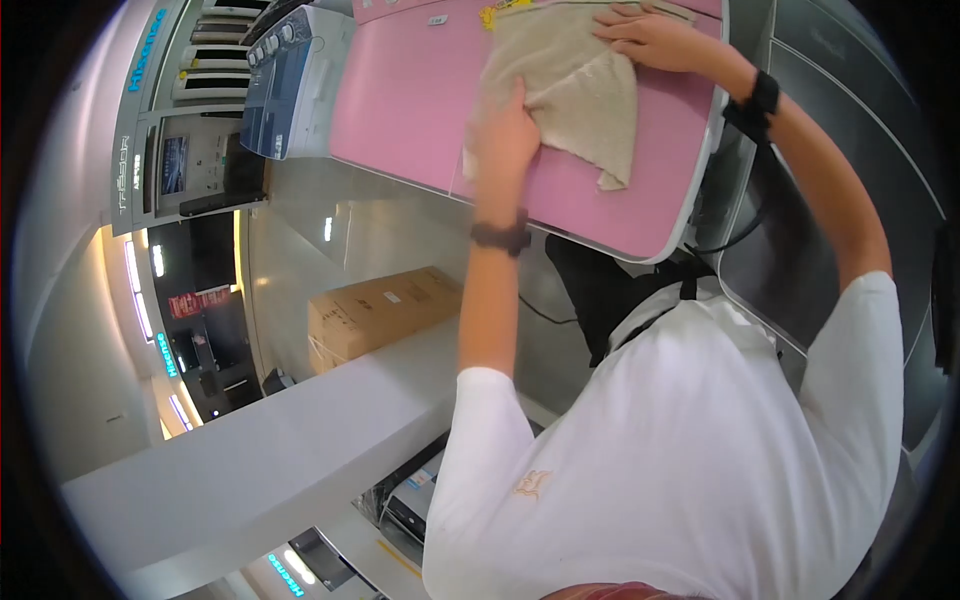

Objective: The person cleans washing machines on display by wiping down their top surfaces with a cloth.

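A beige cloth (585, 95) lies partly creased on a pink surface (400, 100) with a pale rim. My right hand (655, 38) rests flat on the cloth's upper right part, its fingers stretched out to the left. On the cloth's left part is my left hand (508, 130), somewhat blurred, with one finger pointing up; its other fingers are hard to make out. A corner of the cloth points down toward the near edge of the pink surface. A small yellow item (493, 14) shows at the cloth's upper left edge.
A blue and white appliance with knobs (290, 85) stands left of the pink surface. On the floor below is a cardboard box (385, 310). A black cable (735, 238) hangs by the right edge, beside dark grey panels (830, 150). A long white ledge (270, 450) crosses the lower left.
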`<state>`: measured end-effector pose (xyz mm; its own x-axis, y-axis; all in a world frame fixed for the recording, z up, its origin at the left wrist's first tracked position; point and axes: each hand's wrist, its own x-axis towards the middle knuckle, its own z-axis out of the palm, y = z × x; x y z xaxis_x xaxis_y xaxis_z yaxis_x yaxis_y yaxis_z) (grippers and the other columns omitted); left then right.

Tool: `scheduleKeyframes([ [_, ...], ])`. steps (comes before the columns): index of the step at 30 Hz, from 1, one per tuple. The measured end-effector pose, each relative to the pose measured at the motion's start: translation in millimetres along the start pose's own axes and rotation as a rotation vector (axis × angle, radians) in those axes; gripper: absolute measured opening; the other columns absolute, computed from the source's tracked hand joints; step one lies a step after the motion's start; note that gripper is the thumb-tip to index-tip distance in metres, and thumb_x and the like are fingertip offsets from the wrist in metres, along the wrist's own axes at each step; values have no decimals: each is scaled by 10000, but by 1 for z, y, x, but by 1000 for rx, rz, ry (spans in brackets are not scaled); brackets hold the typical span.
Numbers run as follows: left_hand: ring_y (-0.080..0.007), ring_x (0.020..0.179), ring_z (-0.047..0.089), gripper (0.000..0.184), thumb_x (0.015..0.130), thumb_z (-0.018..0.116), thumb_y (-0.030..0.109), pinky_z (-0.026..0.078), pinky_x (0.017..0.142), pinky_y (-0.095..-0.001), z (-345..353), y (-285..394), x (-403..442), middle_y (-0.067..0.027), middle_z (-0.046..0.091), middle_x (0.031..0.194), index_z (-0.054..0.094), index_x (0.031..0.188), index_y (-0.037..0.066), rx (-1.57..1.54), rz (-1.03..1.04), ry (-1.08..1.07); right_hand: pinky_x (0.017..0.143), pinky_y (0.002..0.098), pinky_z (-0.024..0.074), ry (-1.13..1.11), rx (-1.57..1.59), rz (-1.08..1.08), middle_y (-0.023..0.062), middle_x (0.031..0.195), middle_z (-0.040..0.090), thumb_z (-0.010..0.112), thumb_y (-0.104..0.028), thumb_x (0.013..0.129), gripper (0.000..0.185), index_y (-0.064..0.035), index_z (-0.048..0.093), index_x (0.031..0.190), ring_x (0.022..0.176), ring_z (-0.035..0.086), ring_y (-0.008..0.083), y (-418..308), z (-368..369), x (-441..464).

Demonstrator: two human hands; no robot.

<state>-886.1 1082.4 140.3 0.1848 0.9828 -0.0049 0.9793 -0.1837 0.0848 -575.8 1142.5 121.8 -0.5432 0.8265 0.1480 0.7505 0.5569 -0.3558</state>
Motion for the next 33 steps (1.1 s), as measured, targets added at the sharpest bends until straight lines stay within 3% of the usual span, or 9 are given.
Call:
scheduleKeyframes([
  [10,-601,1357,434,575,987,529,150,336,1140,-687,22,-3,-76,-326,425,1544,487,1558,199,-28,126,103,1291,542,187,-170,136,-215,108,1628,444,552,-159,1018,508,-117,521,1523,1541,338,353,-52,-2,-74],
  [14,-620,1353,420,535,975,544,154,341,1111,-732,12,-22,-54,-265,417,1574,544,1508,203,-53,27,87,1259,492,275,-107,110,-157,128,1588,495,539,-127,1022,490,-116,541,1512,1533,356,360,-10,-1,-21],
  [17,-530,1273,526,502,999,533,194,465,1035,-604,-6,-27,-2,-292,527,1447,534,1499,158,-15,-81,20,1185,458,379,-83,195,-107,161,1502,579,546,-135,1010,439,-90,608,1442,1480,424,391,-13,21,48],
  [19,-507,1274,535,498,988,546,210,472,1010,-610,-7,-22,17,-287,544,1414,543,1478,122,38,-155,-74,1158,464,415,-215,257,-181,190,1409,637,556,-147,993,387,-29,651,1350,1395,496,420,-38,41,78],
  [20,-495,1275,539,498,982,553,217,475,998,-614,-4,-21,23,-285,553,1397,547,1468,104,66,-189,-129,1160,482,415,-260,266,-204,192,1395,638,560,-152,988,387,-28,647,1344,1376,505,419,-63,41,80],
  [23,-502,1270,539,532,973,561,223,440,1065,-604,34,-49,-10,-271,549,1410,531,1484,81,35,35,135,1181,523,395,-231,-5,-355,154,1447,596,554,-148,978,404,-47,619,1364,1390,499,376,-115,57,58],
  [26,-567,1384,424,467,992,559,206,370,1119,-696,46,-68,-56,-224,431,1586,575,1450,118,27,33,228,1204,531,365,-100,30,-514,109,1529,526,544,-147,986,425,-51,592,1398,1420,482,339,-102,61,40],
  [30,-520,1410,425,552,993,551,183,365,1144,-664,30,-124,-59,-207,435,1590,501,1542,162,5,-162,181,1153,506,404,-189,-79,-295,87,1519,545,516,-163,1015,403,-93,608,1402,1396,506,336,-66,68,104],
  [33,-510,1418,424,582,998,556,190,380,1139,-649,13,-164,-6,-189,424,1603,467,1573,180,31,-231,113,1114,504,432,-19,-48,-321,110,1462,599,537,-158,982,430,-135,618,1404,1370,525,347,-70,80,164],
])
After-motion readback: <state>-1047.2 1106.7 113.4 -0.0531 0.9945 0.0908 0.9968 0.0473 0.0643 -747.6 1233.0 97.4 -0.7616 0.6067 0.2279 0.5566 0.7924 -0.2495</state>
